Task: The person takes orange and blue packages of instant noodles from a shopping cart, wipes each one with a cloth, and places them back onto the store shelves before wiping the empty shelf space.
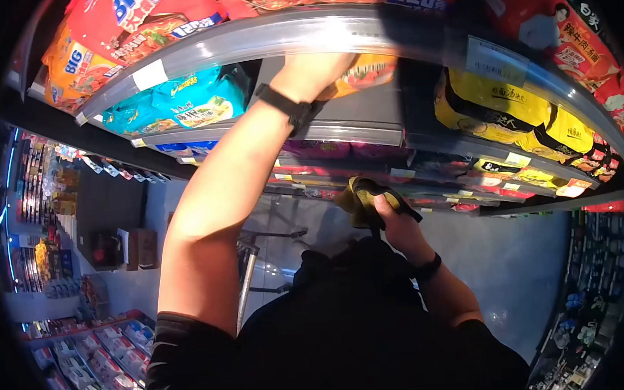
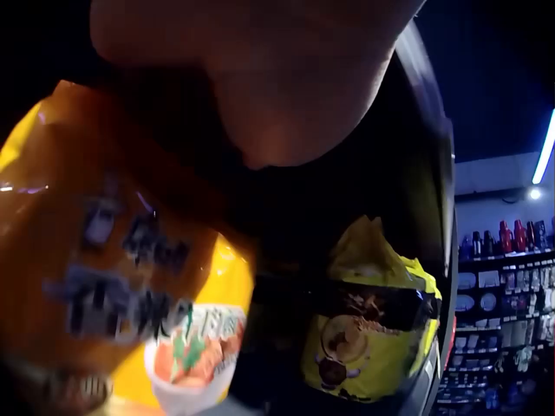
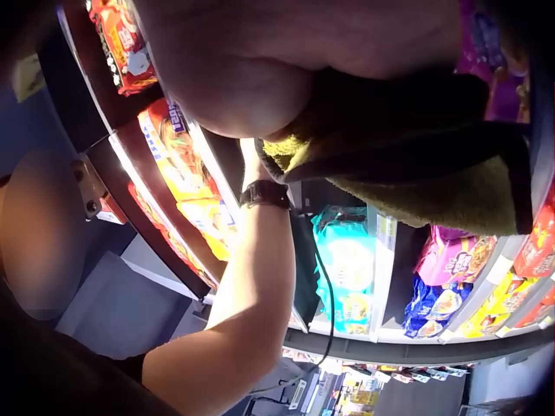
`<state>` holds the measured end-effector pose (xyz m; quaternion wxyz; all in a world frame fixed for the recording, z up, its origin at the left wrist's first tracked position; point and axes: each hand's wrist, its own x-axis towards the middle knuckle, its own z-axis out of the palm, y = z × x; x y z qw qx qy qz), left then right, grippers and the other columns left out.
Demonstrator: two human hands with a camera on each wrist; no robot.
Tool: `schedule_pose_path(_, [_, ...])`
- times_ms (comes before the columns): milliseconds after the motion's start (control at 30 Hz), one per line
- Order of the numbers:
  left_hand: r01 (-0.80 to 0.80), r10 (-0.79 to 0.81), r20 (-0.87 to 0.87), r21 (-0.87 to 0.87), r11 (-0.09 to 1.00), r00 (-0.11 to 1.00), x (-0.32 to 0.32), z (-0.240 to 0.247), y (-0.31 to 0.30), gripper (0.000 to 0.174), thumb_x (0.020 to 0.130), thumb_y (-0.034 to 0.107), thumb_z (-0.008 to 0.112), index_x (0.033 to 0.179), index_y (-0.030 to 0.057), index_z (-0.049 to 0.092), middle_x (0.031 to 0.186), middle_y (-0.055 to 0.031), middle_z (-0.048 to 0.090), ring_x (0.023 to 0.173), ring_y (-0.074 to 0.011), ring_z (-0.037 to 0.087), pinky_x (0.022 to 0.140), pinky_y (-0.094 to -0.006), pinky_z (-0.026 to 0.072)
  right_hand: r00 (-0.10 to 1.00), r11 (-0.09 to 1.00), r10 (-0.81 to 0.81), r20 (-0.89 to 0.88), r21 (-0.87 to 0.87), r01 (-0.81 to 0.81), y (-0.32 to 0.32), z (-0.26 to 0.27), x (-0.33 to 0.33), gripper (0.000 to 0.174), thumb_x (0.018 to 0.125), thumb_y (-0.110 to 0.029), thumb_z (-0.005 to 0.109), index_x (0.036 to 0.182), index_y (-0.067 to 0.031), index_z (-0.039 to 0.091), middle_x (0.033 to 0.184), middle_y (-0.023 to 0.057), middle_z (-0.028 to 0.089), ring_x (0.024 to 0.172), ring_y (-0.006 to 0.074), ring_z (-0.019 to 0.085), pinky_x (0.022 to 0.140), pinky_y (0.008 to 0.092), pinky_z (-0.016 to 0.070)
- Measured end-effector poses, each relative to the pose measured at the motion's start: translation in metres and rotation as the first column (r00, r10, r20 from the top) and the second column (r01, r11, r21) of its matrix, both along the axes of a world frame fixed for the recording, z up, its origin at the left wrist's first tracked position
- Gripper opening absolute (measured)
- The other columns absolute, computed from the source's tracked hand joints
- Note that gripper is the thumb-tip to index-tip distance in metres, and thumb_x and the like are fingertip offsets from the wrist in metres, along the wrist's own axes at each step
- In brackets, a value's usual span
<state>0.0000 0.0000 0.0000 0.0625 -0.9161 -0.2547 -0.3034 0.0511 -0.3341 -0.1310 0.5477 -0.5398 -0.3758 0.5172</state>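
Perhaps the tight gap is posing the main risk: the left hand is sitting under the front rim of the upper shelf, right beside an orange packet, and a careless lift could be knocking knuckles or wrapper against that rim. Whether the fingers are gripping the packet or only touching it, I cannot tell, since the rim is hiding part of the hand and the left wrist view is showing it dark and blurred. If they are barely catching the slick wrapper, the packet could be slipping or tipping over the lower rim. The dark wristband is lying close to that lower rim too, so it could be snagging. Teal packets are standing to one side, where a sideways sweep could be nudging them. Meanwhile, the right hand is holding a yellow-green cloth with black edging, thumb pressing on top; its loose part could be brushing goods if swung near the shelves. A thin black cord, hanging near the left forearm, could be catching as well.
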Motion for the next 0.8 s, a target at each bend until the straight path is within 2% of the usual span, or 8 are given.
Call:
schedule_pose_path(67, [0.034, -0.042, 0.161, 0.053, 0.998, 0.986, -0.008, 0.001, -0.037, 0.038, 0.085, 0.041, 0.084, 0.107, 0.0104, 0.079, 0.103, -0.0178, 0.079, 0.093, -0.0403, 0.075, 0.082, -0.0604, 0.0559, 0.995, 0.999, -0.030, 0.095, -0.010, 0.031, -0.007, 0.007, 0.007, 0.045, 0.115, -0.037, 0.053, 0.138, -0.0016, 0.068, 0.121, 0.0113, 0.077, 0.107, 0.0185, 0.071, 0.095, 0.0349, 0.0559])
schedule_pose_path(100, [-0.039, 0.039, 0.013, 0.016, 0.999, 0.999, -0.031, 0.017, -0.054, 0.044, 0.092, 0.047, 0.081, 0.123, 0.0154, 0.077, 0.111, -0.0156, 0.077, 0.110, -0.0403, 0.070, 0.097, -0.0545, 0.0549, 0.998, 0.998, -0.053, -0.023, 0.020, 0.054, 0.006, -0.002, -0.020, 0.044, 0.115, -0.036, 0.053, 0.138, -0.0013, 0.068, 0.120, 0.0110, 0.077, 0.106, 0.0178, 0.071, 0.094, 0.0345, 0.0560])
schedule_pose_path(133, [-0.090, 0.087, 0.030, 0.138, 0.986, 0.996, -0.035, 0.007, -0.061, 0.049, 0.090, 0.045, 0.083, 0.129, 0.0155, 0.074, 0.119, -0.0166, 0.074, 0.118, -0.0414, 0.065, 0.102, -0.0560, 0.0516, 0.997, 0.997, -0.073, -0.030, 0.011, 0.074, 0.002, 0.003, -0.013, 0.044, 0.115, -0.035, 0.053, 0.138, -0.0010, 0.069, 0.120, 0.0106, 0.077, 0.106, 0.0171, 0.071, 0.094, 0.0341, 0.0562])
schedule_pose_path(233, [-0.234, 0.234, -0.097, 0.020, 0.972, 0.967, -0.042, -0.030, -0.042, 0.068, 0.084, 0.036, 0.089, 0.144, 0.0152, 0.064, 0.142, -0.0186, 0.063, 0.139, -0.0443, 0.050, 0.114, -0.0601, 0.0421, 0.978, 0.989, -0.151, -0.147, -0.030, 0.148, -0.005, -0.005, 0.000, 0.042, 0.115, -0.033, 0.055, 0.137, -0.0006, 0.069, 0.118, 0.0097, 0.077, 0.105, 0.0155, 0.071, 0.092, 0.0333, 0.0562])
schedule_pose_path(300, [-0.043, 0.029, -0.125, -0.113, 0.993, 0.992, -0.050, -0.031, -0.010, 0.059, 0.083, 0.023, 0.090, 0.136, 0.0098, 0.068, 0.117, -0.0175, 0.075, 0.119, -0.0405, 0.067, 0.104, -0.0550, 0.0496, 0.969, 0.984, -0.175, -0.177, -0.050, 0.168, -0.006, -0.010, -0.001, 0.041, 0.115, -0.032, 0.056, 0.136, -0.0004, 0.069, 0.118, 0.0094, 0.077, 0.104, 0.0149, 0.071, 0.092, 0.0330, 0.0563])
schedule_pose_path(367, [-0.102, 0.048, -0.187, -0.294, 0.950, 0.981, -0.042, -0.025, 0.004, 0.041, 0.085, 0.023, 0.087, 0.120, 0.0055, 0.075, 0.099, -0.0165, 0.079, 0.099, -0.0380, 0.074, 0.091, -0.0506, 0.0560, 0.980, 0.985, -0.167, -0.110, -0.062, 0.161, -0.005, -0.008, 0.000, 0.040, 0.115, -0.031, 0.057, 0.136, -0.0003, 0.069, 0.117, 0.0091, 0.076, 0.104, 0.0146, 0.070, 0.092, 0.0329, 0.0565])
schedule_pose_path(433, [-0.108, 0.075, -0.194, -0.168, 0.980, 0.978, -0.035, -0.042, 0.033, 0.031, 0.087, 0.026, 0.085, 0.106, 0.0033, 0.078, 0.093, -0.0168, 0.079, 0.089, -0.0367, 0.076, 0.083, -0.0488, 0.0582, 0.971, 0.986, -0.155, -0.180, -0.090, 0.141, -0.003, -0.012, -0.001, 0.040, 0.115, -0.031, 0.058, 0.137, -0.0004, 0.069, 0.118, 0.0088, 0.076, 0.105, 0.0143, 0.070, 0.093, 0.0327, 0.0565])
schedule_pose_path(800, [0.082, -0.047, 0.175, -0.194, 0.978, 0.983, 0.027, -0.083, 0.113, 0.031, 0.092, 0.034, 0.079, 0.109, 0.0081, 0.079, 0.097, -0.0165, 0.079, 0.093, -0.0385, 0.075, 0.086, -0.0508, 0.0579, 0.965, 0.984, -0.169, -0.202, -0.093, 0.153, -0.016, 0.001, 0.004, 0.039, 0.115, -0.027, 0.058, 0.142, -0.0014, 0.067, 0.127, 0.0085, 0.076, 0.115, 0.0151, 0.069, 0.101, 0.0317, 0.0548])
